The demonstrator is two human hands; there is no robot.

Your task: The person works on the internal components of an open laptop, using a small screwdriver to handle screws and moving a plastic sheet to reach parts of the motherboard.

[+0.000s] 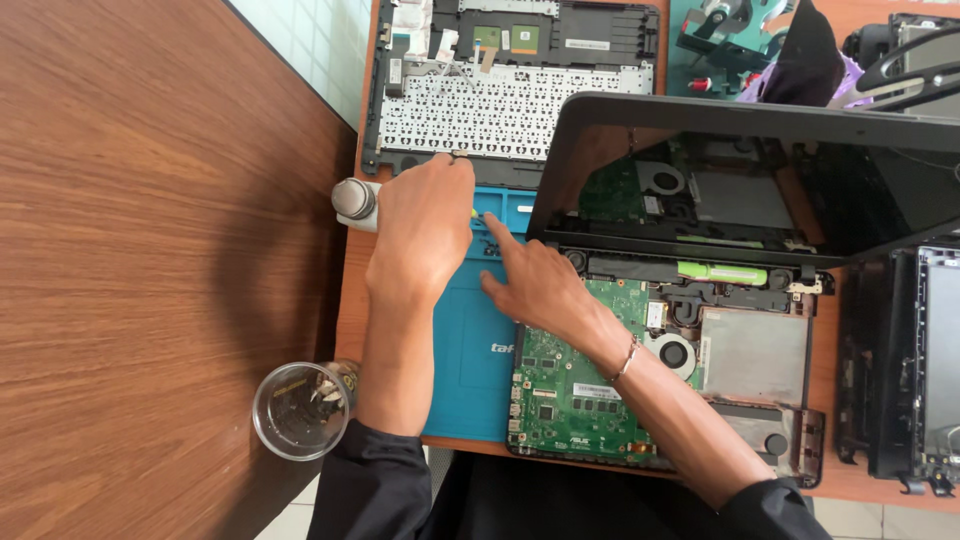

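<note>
Sleeves: dark, at the bottom edge of the head view.
Left hand: fingers curled shut, pinching a small dark part too small to identify, at the far edge of the blue work mat.
Right hand: loosely open, forefinger pressing the mat's tray section.
Laptop base: beside the mat, lies open, green board bare.
Keyboard cover: already off, lying face down beyond the mat.
Left to do: board seemingly still seated in the base.
Nearby: clear glass, small bottle.

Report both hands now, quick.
Left hand: closed, fingers curled near the keyboard panel; what it grips cannot be told.
Right hand: holding nothing, index finger pointing on the blue mat.
</note>
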